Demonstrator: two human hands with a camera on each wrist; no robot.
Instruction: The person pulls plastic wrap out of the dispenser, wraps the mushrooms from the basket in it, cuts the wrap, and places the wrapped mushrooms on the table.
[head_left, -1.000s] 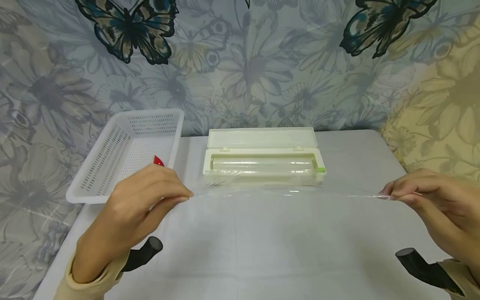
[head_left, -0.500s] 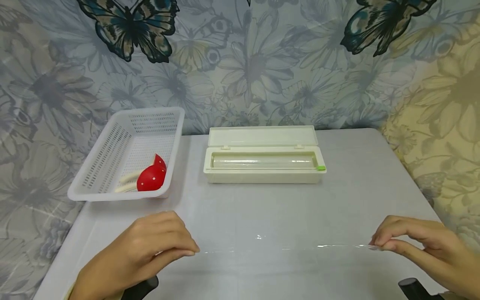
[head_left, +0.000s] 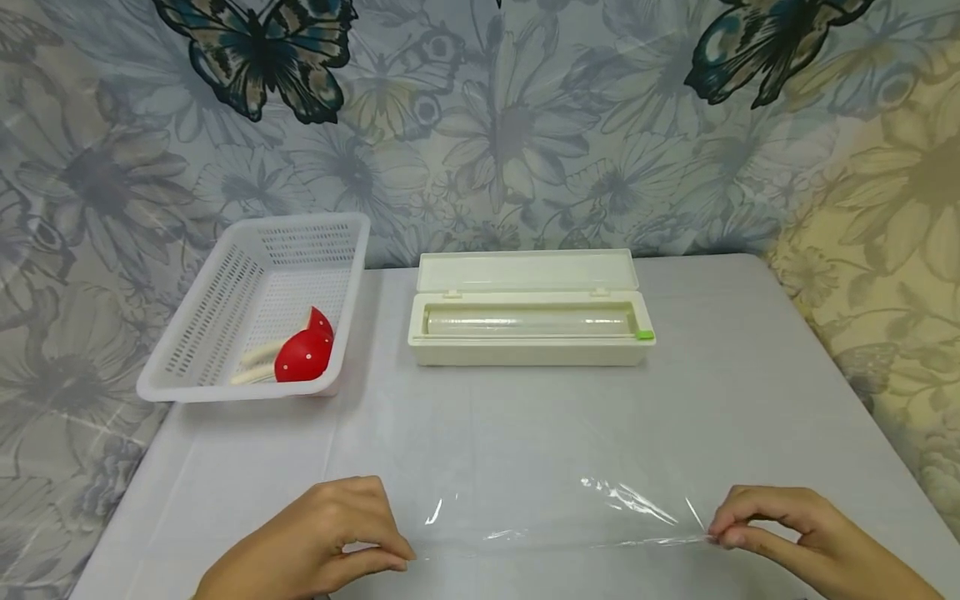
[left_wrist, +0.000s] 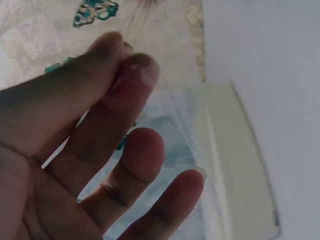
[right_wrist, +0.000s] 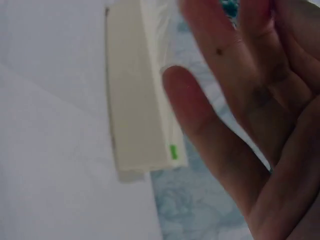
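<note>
A clear sheet of cling film (head_left: pixel 517 534) stretches between my two hands, low over the near part of the table. My left hand (head_left: pixel 330 537) pinches its left corner between thumb and index finger. At the opposite corner, the thumb and fingertips of my right hand (head_left: pixel 795 533) grip the gathered film. Beyond the hands lies a cream cling film dispenser (head_left: pixel 528 354), its lid (head_left: pixel 525 272) up. A clear roll (head_left: pixel 528 321) rests inside, and a small green slider (head_left: pixel 645 335) sits at its right front corner. Both wrist views show the dispenser past the fingers.
On the left stands a white perforated basket (head_left: pixel 187 321). Inside it lie red, white-dotted rounded pieces (head_left: pixel 303 357) with cream stems. The white-covered table (head_left: pixel 480 425) meets a flowered, butterfly-patterned cloth (head_left: pixel 510 142) at the back.
Both hands have come down toward the near edge, drawing the film away from the dispenser. The film no longer covers the dispenser's front. The red pieces in the basket have come into view.
</note>
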